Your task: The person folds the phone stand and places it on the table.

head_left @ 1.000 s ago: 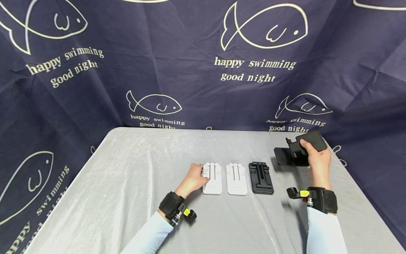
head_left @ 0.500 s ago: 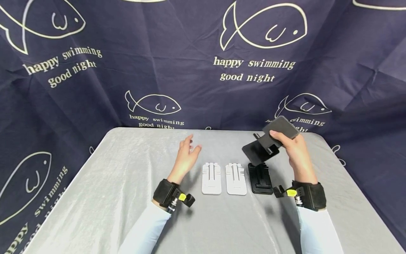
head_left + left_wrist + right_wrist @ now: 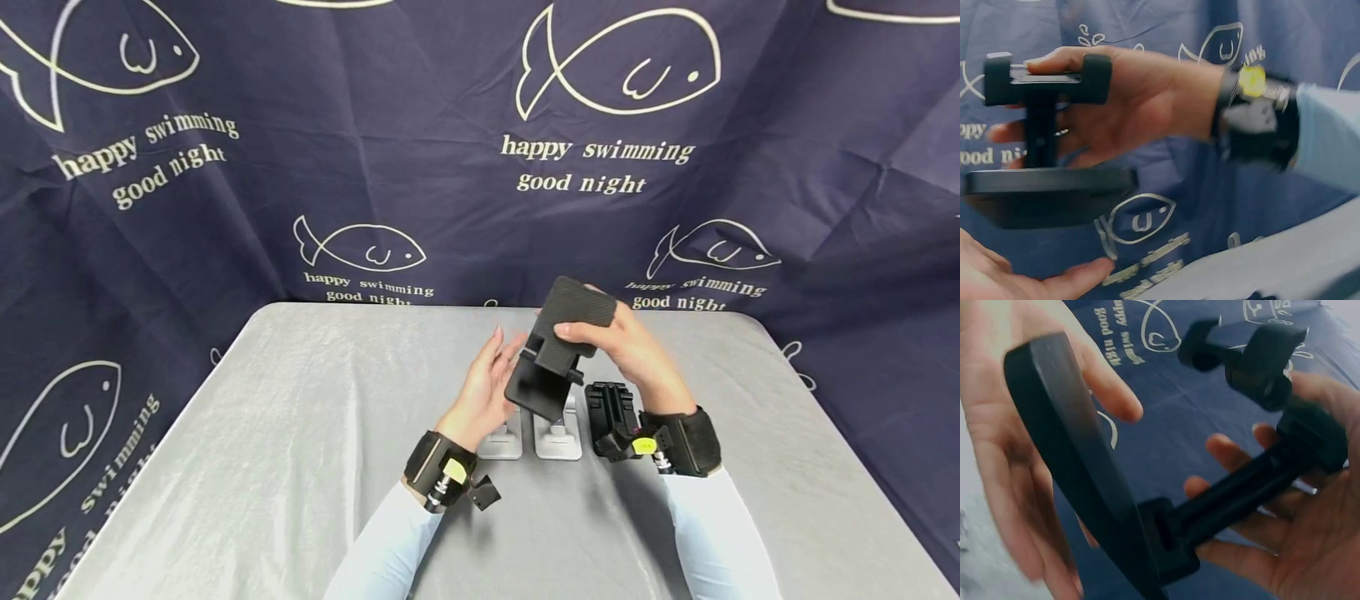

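Note:
Up over the table, my right hand (image 3: 633, 354) grips an unfolded black phone stand (image 3: 576, 310), its thumb lying across the upper plate. The stand's base (image 3: 534, 387) tilts down toward my left hand (image 3: 480, 393), whose fingers are extended beside it. From the right wrist view, the left hand (image 3: 991, 419) stands close by the flat base (image 3: 1079, 450), thumb and fingers spread to either side. In the left wrist view, the stand's neck (image 3: 1041, 134) joins the thick base to the cradle in front of the right hand (image 3: 1141, 94).
Below the hands lie a white folded phone stand (image 3: 501, 448), a second white folded stand (image 3: 558, 448) and a black folded stand (image 3: 606, 402) in a row, partly covered from view. The grey cloth-covered table (image 3: 315, 400) ends at a dark blue fish-print curtain (image 3: 465, 108).
My right hand has carried the black phone stand leftward from the table's right side. My left hand has let go of the left white stand, risen, and moved right toward the black one.

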`<state>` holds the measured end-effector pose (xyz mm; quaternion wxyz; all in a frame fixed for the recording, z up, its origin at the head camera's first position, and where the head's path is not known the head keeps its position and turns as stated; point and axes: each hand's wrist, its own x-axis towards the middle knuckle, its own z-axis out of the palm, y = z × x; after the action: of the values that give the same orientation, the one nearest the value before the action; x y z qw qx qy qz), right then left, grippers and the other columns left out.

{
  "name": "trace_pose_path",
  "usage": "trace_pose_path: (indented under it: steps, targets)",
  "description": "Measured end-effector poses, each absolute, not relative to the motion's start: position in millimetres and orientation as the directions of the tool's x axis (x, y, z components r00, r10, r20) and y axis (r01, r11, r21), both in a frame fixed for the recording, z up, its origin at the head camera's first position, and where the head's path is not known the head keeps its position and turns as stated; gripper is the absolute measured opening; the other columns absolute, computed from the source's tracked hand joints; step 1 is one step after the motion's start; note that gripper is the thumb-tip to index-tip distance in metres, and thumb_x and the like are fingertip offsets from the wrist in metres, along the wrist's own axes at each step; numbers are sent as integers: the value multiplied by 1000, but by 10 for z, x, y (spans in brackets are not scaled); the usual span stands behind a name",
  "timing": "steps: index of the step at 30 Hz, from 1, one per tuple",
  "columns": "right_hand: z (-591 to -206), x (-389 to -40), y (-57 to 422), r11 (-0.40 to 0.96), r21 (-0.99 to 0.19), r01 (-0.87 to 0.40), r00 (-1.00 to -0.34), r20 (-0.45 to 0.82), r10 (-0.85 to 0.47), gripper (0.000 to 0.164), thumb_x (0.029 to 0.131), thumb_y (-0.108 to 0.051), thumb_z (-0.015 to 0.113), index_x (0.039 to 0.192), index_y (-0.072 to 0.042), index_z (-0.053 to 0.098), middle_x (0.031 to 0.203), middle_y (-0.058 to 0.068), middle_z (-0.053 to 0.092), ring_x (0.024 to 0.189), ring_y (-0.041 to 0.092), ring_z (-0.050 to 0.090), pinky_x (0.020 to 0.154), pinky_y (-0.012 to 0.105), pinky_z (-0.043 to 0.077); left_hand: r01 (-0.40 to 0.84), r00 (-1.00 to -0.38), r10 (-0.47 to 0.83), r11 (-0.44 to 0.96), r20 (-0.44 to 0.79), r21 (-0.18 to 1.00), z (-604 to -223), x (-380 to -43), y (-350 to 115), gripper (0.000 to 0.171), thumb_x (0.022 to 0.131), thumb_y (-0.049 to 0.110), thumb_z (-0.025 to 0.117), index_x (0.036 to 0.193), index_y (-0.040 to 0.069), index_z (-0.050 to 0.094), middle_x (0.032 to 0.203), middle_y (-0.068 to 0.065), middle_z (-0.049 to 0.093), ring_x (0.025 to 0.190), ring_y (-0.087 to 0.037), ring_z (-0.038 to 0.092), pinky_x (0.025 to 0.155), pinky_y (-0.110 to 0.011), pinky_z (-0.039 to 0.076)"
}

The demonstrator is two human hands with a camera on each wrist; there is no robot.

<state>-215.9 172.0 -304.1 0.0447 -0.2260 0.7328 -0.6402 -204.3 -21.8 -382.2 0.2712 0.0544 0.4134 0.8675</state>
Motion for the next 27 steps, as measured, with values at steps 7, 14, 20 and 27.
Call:
trace_pose_path:
  steps: [7,14,20,27]
  targets:
    - [-3111,-2221,1530,92,-958,-273,-835,188,-518,40,85,-7,67,123,-6,57,113,4,68,103,19,62,90,28,48,-575,-675,737,-556,37,600,-3836,-1997,-244,80,94,66,13,152,10,18,123,-14,56,111,-33,56,96,-47,43]
    - [-3162,-2304,1397,141,-944,-300,-841,192,-506,45,82,-11,71,125,-8,56,112,3,66,101,18,61,93,29,46,-533,-749,662,-633,35,562,-3855,-1980,-251,69,96,60,8,139,14,36,112,-13,60,99,-27,60,86,-40,50]
    - [-3214,-2301,1301,167,-937,-307,-836,181,-518,51,78,-10,74,125,-7,55,105,6,64,93,18,60,87,30,48,-494,-822,569,-696,-20,521,-3856,-1996,-243,59,98,57,11,126,18,46,105,-7,63,96,-28,63,86,-44,50]
    - [-3272,-2326,1240,142,-930,-340,-821,220,-527,49,75,-7,74,121,-4,57,101,6,65,90,18,61,85,31,49,-460,-852,524,-723,-25,516,-3869,-2023,-251,57,100,54,11,126,17,47,103,-4,66,96,-30,64,85,-45,51]
